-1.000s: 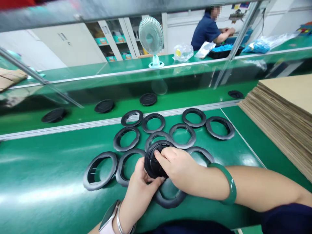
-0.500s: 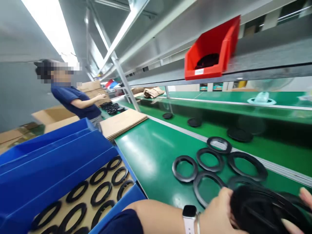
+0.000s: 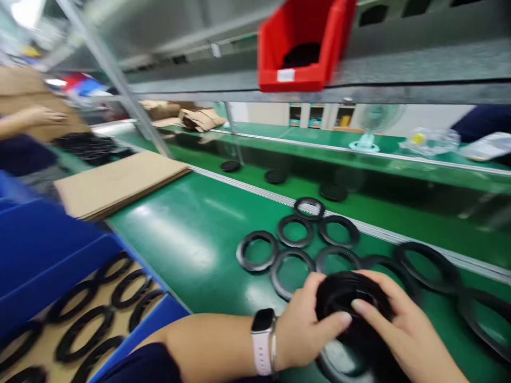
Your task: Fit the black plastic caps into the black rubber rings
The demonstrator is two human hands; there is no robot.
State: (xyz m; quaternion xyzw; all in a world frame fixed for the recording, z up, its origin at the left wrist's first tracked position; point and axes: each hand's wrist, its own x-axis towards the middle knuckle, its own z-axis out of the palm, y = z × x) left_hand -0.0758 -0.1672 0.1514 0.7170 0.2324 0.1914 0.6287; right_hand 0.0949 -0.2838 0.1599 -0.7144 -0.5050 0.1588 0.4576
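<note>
My left hand (image 3: 305, 324) and right hand (image 3: 403, 332) share one grip on a round black part (image 3: 351, 306), fingers curled over its rim from either side, my left thumb lying across its front edge and my right fingertips (image 3: 359, 307) pressing on the top. The part sits between my palms, raised just above a black ring (image 3: 339, 367) that lies on the green worktop (image 3: 191, 239) under my grip. Just beyond my knuckles more black rings (image 3: 293, 266) lie flat in a loose cluster, some touching. Farther off to my left a stack of cardboard sheets (image 3: 120, 183) rests on the worktop, and nearer me on that side a blue bin (image 3: 48, 250) holds further rings. Overhead hangs a red bin (image 3: 303, 45).
</note>
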